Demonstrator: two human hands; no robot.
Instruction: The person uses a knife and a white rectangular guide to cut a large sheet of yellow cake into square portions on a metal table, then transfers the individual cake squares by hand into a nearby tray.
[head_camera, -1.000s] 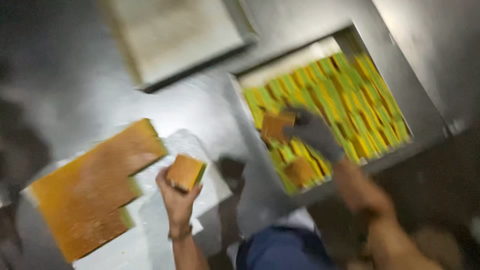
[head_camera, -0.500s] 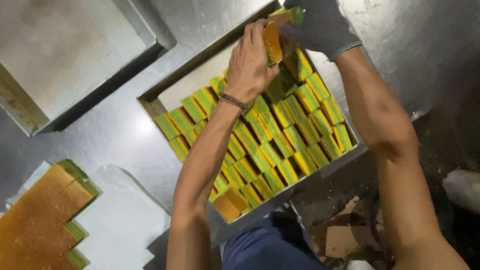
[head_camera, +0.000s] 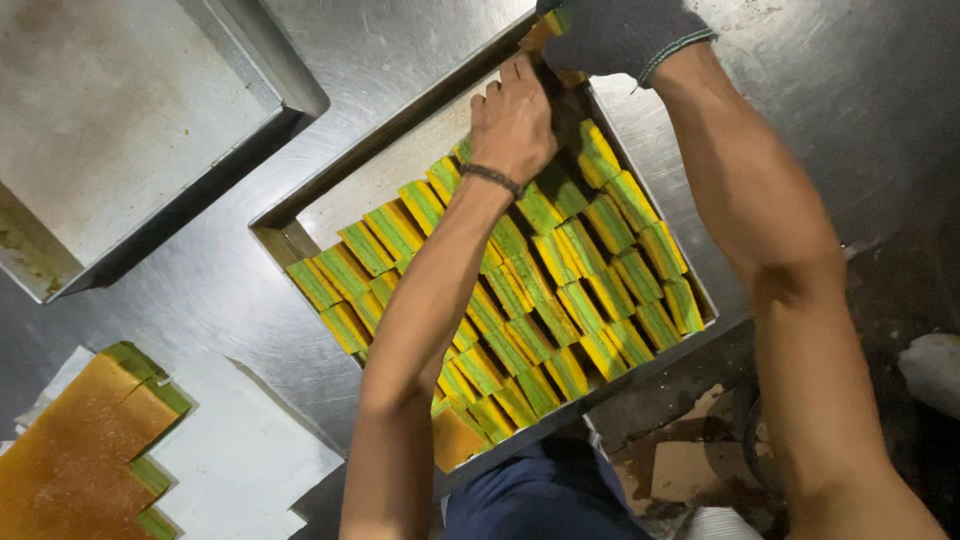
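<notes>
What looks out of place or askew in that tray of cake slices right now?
One piece at the near corner of the tray lies flat, brown face up, while the other slices stand on edge in rows. The far left strip of the tray is unfilled.

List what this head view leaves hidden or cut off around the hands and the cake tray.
- Piece under the left hand: hidden by its fingers.
- Gloved right hand: fingertips cut by the top edge.
- Slices in the tray: some covered by the left forearm.
- Cake slab: cut by the left and bottom edges.
</notes>
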